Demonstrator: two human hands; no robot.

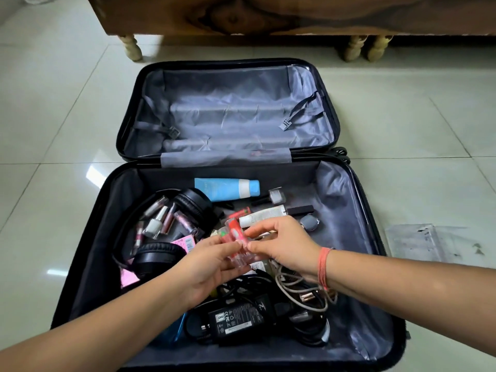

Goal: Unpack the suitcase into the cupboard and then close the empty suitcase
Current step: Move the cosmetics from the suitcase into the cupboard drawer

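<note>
Suitcase (346,210): lies open flat on the pale tiled floor (53,116), near half in front of me, packed with small items.
Lid half (228,108): far side, grey lining, two loose straps with buckles, nothing else in it.
Left hand (212,267): fingers curled under a cluster of small clear-cased lip balm tubes (236,237), thumb on top. It grips them above the middle of the near half.
Right hand (284,242): thumb and forefinger pinch the same cluster from the right side; an orange thread band (323,267) sits on the wrist.
Lip balm tubes: orange-red inside, one with a green end. Print too blurred to read.
Blue tube (222,188): white cap, lies along the far wall of the near half. Faint lettering, not legible.
White tube (261,214): just beyond my fingers. A line of small grey text, unreadable.
Headphones (193,202): black, left side, the band looped around nail polish bottles (154,225) and pink gloss sticks.
Pink packet (185,242): barcode shows, partly under my left hand.
Power adapter (239,318): black, near edge. White label with rows of compliance symbols and fine print, a logo at one end. I cannot make out a brand.
Cables (292,288): beige and black, tangled under my right wrist.
Clear pouch (413,242): on the floor to the right of the case.
Wooden unit (268,14): on turned legs beyond the lid, only its lower edge in view.
</note>
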